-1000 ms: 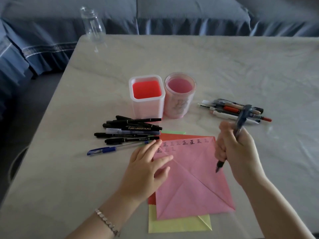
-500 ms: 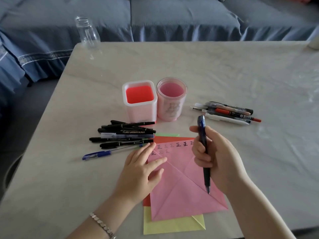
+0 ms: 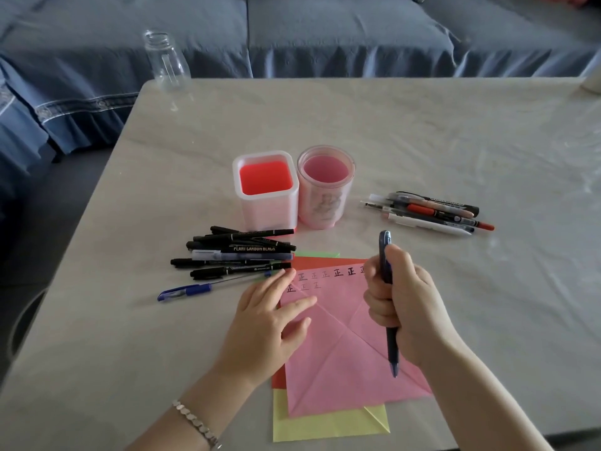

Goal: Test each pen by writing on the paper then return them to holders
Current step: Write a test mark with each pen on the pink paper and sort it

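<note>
Grip of the right hand (image 3: 413, 307) is clamped fist-wise mid-barrel on a dark blue pen (image 3: 392, 349), tip below the grip over the pink paper (image 3: 344, 362), seemingly clear of it; left hand (image 3: 265, 323) flat on the sheet. Likely light, stiff, smooth: better pinched lower, nearer the tip.

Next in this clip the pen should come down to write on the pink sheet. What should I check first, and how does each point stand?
1. Pen secured: right hand grips the blue pen, tip down: ok.
2. Writing grip: the pen sits in a fist, not a fingertip pinch: not ok.
3. Tip over the pink paper: ok. Whether it touches: cannot tell.
4. Nib out and ready: cannot tell.
5. Sheet steadied: left hand rests flat on its left edge: ok.
6. Square holder and round holder upright, mouths open: ok.
</note>
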`<state>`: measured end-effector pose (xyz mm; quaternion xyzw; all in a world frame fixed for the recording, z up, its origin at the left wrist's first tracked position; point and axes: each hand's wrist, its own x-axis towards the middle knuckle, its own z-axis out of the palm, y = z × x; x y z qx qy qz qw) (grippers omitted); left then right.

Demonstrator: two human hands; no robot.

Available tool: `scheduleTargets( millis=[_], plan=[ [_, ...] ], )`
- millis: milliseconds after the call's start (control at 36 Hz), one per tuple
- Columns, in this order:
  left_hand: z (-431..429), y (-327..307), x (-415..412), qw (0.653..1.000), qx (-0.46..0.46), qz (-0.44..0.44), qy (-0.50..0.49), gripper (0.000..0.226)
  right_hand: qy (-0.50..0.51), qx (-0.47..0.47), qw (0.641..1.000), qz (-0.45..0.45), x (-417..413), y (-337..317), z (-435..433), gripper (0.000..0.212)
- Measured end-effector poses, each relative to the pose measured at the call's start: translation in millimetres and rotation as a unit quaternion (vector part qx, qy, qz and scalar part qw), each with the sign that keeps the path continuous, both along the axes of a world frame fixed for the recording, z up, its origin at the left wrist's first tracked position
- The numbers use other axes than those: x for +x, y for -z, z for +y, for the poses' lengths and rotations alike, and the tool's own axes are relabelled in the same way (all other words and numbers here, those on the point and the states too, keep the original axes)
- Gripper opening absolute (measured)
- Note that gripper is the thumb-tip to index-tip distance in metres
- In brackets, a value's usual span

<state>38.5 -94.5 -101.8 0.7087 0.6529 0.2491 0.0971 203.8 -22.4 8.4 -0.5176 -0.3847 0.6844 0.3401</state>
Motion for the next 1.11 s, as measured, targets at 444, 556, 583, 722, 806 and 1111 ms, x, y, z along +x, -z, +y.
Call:
scheduleTargets(
  millis=[444, 556, 583, 722, 806, 1111],
  plan=[
    [-1.6, -23.2, 5.6, 0.994, 0.104, 0.022, -0.004, 0.045, -0.231, 0.364, 0.808, -0.401, 28.5, 10.1, 6.4, 0.021],
    [9.3, -43.6, 19.8, 0.983, 0.156, 0.072, 0.062, 0.052, -0.233, 0.400, 0.809, -0.361, 27.3, 3.9, 2.0, 0.018],
    [12.8, -47.7, 23.8, 0.980, 0.162, 0.088, 0.078, 0.051, -0.237, 0.421, 0.807, -0.340, 26.6, 2.4, 0.9, 0.020],
    [26.3, -54.5, 29.8, 0.974, 0.170, 0.131, 0.067, 0.027, -0.239, 0.504, 0.780, -0.283, 26.3, -0.7, 3.5, 0.008],
    [24.7, -56.7, 20.7, 0.984, 0.119, 0.134, 0.000, 0.025, -0.177, 0.555, 0.748, -0.319, 32.4, 6.4, 24.2, 0.015],
    [-1.5, -58.3, -25.0, 0.993, 0.061, 0.049, -0.092, 0.034, -0.172, 0.357, 0.684, -0.612, 50.4, 53.6, 117.7, 0.027]
  ],
)
